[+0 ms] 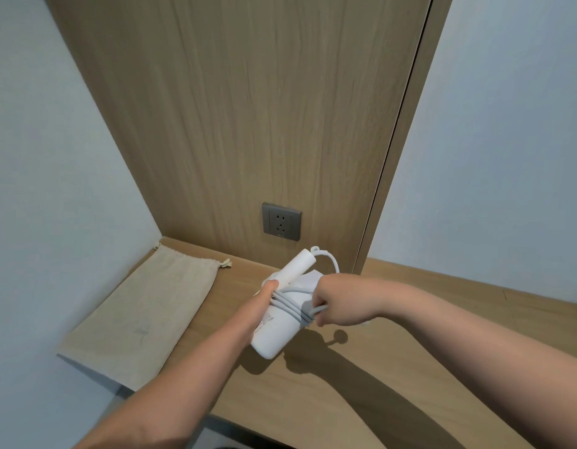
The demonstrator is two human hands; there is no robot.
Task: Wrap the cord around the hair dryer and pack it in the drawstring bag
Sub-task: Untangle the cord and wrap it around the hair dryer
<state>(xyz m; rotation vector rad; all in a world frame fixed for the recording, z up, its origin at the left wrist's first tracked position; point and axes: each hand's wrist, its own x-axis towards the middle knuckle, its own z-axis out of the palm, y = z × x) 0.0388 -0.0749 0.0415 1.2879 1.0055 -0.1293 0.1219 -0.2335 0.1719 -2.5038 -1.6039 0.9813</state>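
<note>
Above the light wooden desktop (pixel 442 384), the left hand (pixel 264 298) grips a white plastic hair dryer (pixel 274 332), thumb curled over its body. Loops of pale grey cord (pixel 292 303) cross the dryer, and the right hand (pixel 327 303), at its 3 o'clock, pinches the cord. A flat beige cloth drawstring bag (pixel 144 312) lies on the desktop at 9 o'clock, apart from the dryer. A grey wall socket (pixel 281 222) sits at 12 o'clock.

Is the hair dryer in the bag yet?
Out. The left hand holds the hair dryer, the right hand pinches its cord; the drawstring bag lies flat.
</note>
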